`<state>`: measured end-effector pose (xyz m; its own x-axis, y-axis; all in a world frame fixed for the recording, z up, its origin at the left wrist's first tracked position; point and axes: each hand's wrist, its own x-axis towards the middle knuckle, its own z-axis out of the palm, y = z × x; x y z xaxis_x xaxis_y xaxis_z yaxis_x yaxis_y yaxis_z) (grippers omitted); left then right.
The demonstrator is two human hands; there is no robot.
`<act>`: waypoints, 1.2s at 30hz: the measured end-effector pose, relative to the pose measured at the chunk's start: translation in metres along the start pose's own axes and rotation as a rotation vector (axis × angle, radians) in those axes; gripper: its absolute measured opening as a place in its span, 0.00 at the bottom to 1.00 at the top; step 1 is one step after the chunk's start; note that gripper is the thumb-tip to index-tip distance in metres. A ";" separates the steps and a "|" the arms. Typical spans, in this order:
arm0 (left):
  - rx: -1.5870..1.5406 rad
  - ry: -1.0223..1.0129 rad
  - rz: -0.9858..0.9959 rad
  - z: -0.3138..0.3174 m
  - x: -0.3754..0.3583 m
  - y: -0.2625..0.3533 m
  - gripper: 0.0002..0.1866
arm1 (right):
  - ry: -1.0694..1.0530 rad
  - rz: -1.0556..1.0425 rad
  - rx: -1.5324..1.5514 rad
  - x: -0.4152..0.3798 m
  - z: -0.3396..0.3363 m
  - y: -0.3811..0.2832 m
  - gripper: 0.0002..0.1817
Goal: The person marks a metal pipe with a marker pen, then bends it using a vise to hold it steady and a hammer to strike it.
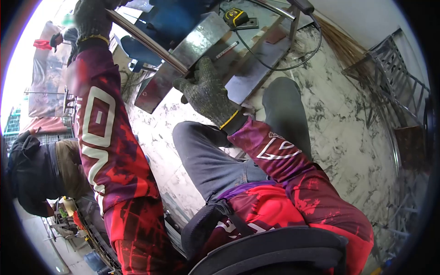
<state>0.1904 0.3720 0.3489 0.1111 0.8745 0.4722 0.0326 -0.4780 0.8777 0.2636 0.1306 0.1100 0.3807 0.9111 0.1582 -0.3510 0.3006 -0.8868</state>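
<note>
My left hand (pixel 93 20), in a dark knit glove, is at the top left by the far end of a shiny metal tube (pixel 147 42). It looks closed around that end, though the frame edge cuts off part of its fingers. The tube slants down to the right, its near end close to my right hand (pixel 205 94). That hand wears a matching glove, thumb and fingers apart, by the edge of the metal work surface (pixel 201 39). Whether its fingertips touch the tube is not clear. A black and yellow tape measure (pixel 235 17) lies farther back.
A black cable (pixel 293 68) loops down at the right of the bench. Metal lattice frames (pixel 398 68) and a bundle of thin rods (pixel 337 36) stand by the right wall. Another person (pixel 41 169) bends over at the left, near scattered tools and containers.
</note>
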 end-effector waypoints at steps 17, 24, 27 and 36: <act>-0.247 0.083 -0.081 -0.032 0.037 -0.036 0.13 | 0.196 -0.818 -1.071 0.059 -0.008 -0.037 0.31; -0.290 0.103 -0.024 -0.003 -0.003 -0.028 0.12 | -0.295 -1.190 -1.333 0.118 -0.023 -0.083 0.35; -0.309 0.133 -0.030 0.002 -0.011 -0.029 0.12 | -0.397 -1.163 -1.483 0.119 -0.018 -0.093 0.32; -0.348 0.214 -0.060 -0.002 -0.020 -0.033 0.14 | -0.438 -1.096 -1.480 0.118 -0.011 -0.092 0.25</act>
<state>0.1855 0.3706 0.3109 -0.0915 0.9148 0.3933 -0.3089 -0.4016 0.8622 0.3505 0.2074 0.2053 -0.4030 0.5811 0.7070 0.8695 0.4841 0.0977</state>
